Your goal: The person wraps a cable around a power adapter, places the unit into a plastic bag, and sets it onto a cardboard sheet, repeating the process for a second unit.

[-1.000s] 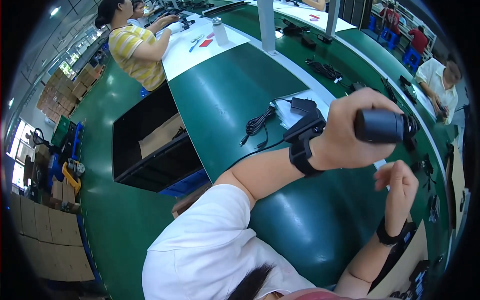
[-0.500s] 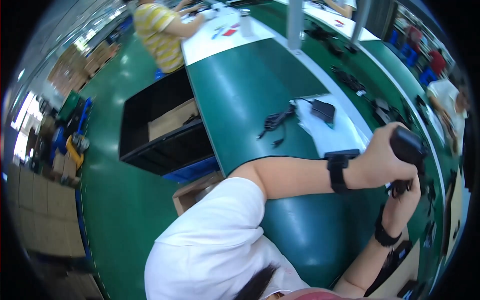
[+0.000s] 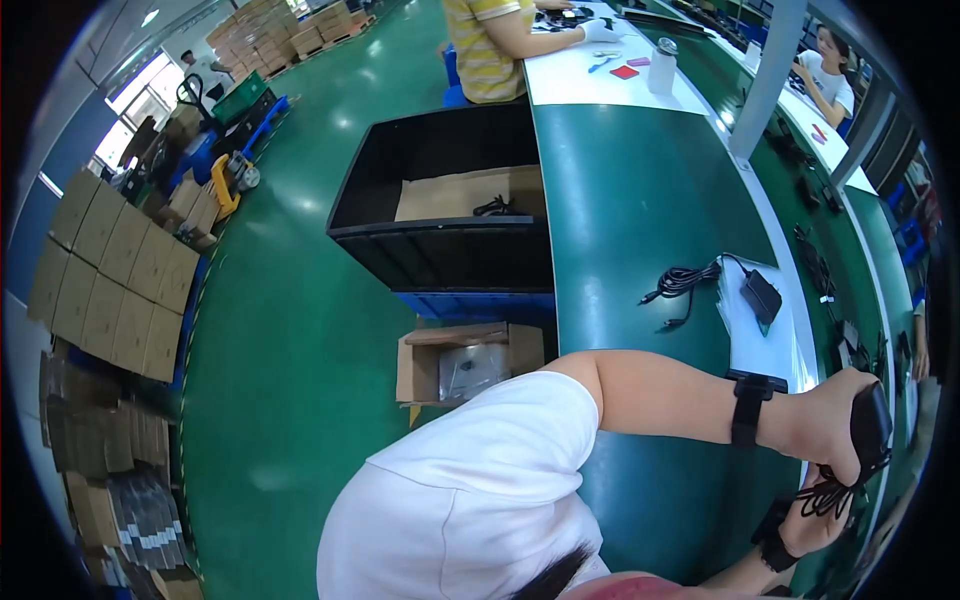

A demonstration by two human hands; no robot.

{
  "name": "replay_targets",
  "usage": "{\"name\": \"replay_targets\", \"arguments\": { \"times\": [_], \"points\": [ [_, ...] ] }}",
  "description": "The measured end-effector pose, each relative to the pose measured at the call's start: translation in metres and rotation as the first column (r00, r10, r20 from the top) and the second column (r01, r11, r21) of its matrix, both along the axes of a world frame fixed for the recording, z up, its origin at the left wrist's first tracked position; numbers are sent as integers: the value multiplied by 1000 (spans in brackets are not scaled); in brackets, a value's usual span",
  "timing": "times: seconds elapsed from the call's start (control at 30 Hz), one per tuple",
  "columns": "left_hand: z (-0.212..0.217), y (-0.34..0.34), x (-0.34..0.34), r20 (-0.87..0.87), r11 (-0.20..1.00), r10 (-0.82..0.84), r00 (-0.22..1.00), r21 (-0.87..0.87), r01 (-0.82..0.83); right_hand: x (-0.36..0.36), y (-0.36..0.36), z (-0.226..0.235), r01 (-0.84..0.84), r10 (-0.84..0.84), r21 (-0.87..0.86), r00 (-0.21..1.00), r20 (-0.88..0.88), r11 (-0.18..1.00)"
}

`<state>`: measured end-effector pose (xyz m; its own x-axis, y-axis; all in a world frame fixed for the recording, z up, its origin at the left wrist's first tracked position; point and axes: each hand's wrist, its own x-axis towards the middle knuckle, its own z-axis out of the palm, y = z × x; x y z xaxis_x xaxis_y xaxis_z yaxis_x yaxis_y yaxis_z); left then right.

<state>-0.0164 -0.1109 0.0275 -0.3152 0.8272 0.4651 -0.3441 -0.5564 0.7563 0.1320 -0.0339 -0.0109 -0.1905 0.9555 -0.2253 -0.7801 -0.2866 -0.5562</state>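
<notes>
My left hand (image 3: 825, 430) is at the right edge of the view, at the end of a bare forearm with a black wrist strap (image 3: 745, 410). It grips a black power adapter (image 3: 872, 430). Just below, my right hand (image 3: 805, 525), also with a black wrist strap, holds that adapter's bunched black cable (image 3: 838, 492). Both hands hover over the green table (image 3: 640, 200). Farther up the table lies a second black adapter (image 3: 762, 295) on a white sheet (image 3: 765, 340), its coiled cable (image 3: 682, 283) on the green surface.
A black bin (image 3: 440, 250) lined with cardboard stands left of the table, an open cardboard box (image 3: 465, 360) below it on the floor. A person in a yellow striped shirt (image 3: 490, 45) works at the table's far end. Flat cartons (image 3: 110, 270) are stacked at the left.
The view has swung left and down, so my hands sit lower and farther right. My right hand has closed on the cable under the adapter.
</notes>
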Motion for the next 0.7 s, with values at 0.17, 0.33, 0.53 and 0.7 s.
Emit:
{"name": "replay_targets", "arguments": {
  "times": [0.17,0.33,0.53,0.7],
  "points": [
    [-4,19,11,-213,970,221,952,153,-191,29,10,-17,-512,-138,695,747,650,504],
    [-6,19,4,227,983,-140,964,151,107,-18,-14,-10,-466,-721,809,413,557,359],
    [-2,35,13,186,931,-365,912,87,355,-13,-13,29,-350,-613,881,633,472,317],
    [-45,39,-51,-902,891,183,392,-17,-454,32,19,33,88,-611,752,647,455,653]
  ]
}}
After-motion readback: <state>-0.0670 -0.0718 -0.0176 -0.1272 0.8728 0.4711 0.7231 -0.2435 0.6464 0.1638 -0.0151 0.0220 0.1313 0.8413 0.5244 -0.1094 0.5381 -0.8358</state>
